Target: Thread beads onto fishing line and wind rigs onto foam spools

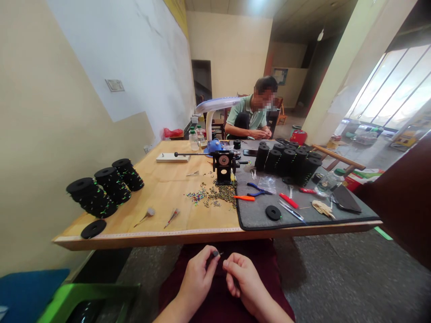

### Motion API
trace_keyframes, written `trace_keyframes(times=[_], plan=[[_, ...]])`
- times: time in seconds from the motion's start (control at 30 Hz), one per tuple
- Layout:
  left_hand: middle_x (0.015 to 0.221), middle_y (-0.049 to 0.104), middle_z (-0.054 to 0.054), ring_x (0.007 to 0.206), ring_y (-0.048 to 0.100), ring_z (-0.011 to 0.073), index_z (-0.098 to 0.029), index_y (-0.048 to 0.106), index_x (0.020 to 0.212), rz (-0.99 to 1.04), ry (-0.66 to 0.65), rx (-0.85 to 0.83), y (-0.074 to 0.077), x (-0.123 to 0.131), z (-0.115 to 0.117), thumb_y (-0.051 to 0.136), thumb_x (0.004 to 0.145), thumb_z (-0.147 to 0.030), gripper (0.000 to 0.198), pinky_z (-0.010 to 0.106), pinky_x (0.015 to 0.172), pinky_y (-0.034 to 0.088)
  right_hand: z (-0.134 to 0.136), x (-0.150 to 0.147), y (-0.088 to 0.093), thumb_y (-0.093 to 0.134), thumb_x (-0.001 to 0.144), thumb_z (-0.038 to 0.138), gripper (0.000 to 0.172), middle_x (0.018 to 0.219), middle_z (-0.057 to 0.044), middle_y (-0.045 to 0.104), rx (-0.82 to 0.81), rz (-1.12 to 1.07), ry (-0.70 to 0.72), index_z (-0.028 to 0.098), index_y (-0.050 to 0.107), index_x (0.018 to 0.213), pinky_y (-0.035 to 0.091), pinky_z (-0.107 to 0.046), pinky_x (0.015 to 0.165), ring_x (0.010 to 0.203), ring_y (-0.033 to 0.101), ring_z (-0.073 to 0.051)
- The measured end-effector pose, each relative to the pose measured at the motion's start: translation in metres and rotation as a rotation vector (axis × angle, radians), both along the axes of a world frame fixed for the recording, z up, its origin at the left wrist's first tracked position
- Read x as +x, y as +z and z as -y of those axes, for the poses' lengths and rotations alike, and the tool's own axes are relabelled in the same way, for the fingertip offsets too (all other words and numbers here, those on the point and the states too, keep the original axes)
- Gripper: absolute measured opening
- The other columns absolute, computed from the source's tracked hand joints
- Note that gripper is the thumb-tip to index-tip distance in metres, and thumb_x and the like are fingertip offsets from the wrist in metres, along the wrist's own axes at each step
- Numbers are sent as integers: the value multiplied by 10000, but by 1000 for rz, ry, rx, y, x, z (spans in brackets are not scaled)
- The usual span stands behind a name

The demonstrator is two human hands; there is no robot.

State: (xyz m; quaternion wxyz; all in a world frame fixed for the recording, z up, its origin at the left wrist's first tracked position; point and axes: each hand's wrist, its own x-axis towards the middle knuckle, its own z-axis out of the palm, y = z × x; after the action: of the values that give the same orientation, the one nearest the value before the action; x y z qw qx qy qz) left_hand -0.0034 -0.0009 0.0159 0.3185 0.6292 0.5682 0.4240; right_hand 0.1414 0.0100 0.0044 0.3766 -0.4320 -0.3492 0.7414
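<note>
Just in front of the table edge, above my lap, both hands are close together but apart. My left hand pinches a small dark grey piece between thumb and forefinger; its exact kind is too small to make out. A thin tip sticks out from it toward the right. My right hand is closed, thumb against forefinger, and anything in that pinch is too fine to see. On the table ahead lie two small bundles of thin pieces, a grey-tipped bundle and a reddish bundle.
A black hand-cranked device stands mid-table behind scattered small beads. Stacked black foam spools stand left, more spools right. Blue pliers, scissors and an orange-handled tool lie right. A co-worker sits opposite.
</note>
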Motion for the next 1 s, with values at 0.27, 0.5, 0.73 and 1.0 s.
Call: trace_keyframes(times=[0.27, 0.5, 0.73, 1.0], plan=[[711, 615, -3, 628, 578, 153, -217, 552, 821, -97, -40, 89, -9, -3, 1, 471, 880, -282, 120, 231, 610, 429, -1, -2, 2, 671, 648, 421, 312, 303, 71, 491, -30, -38, 3, 174, 485, 612, 115, -143, 266, 223, 284, -19], [735, 620, 4, 660, 594, 149, -212, 541, 835, -163, -61, 124, -9, -4, 2, 450, 894, -251, 115, 224, 629, 446, -2, -2, 1, 693, 636, 432, 331, 315, 80, 479, -56, -54, -16, 168, 495, 619, 117, -144, 275, 234, 285, -16], [729, 632, 9, 657, 604, 150, -209, 558, 835, -174, -106, 143, -4, -2, 2, 450, 888, -225, 121, 222, 628, 449, -4, -1, 0, 676, 662, 502, 385, 356, 69, 529, 22, 18, -26, 179, 471, 711, 166, -133, 284, 262, 342, -28], [700, 608, -1, 625, 569, 141, -206, 561, 811, -70, -135, 38, -8, 0, 1, 468, 885, -266, 133, 221, 617, 430, -7, 0, -4, 658, 676, 552, 416, 359, 89, 504, 58, 54, -41, 189, 459, 718, 172, -125, 286, 271, 324, -25]])
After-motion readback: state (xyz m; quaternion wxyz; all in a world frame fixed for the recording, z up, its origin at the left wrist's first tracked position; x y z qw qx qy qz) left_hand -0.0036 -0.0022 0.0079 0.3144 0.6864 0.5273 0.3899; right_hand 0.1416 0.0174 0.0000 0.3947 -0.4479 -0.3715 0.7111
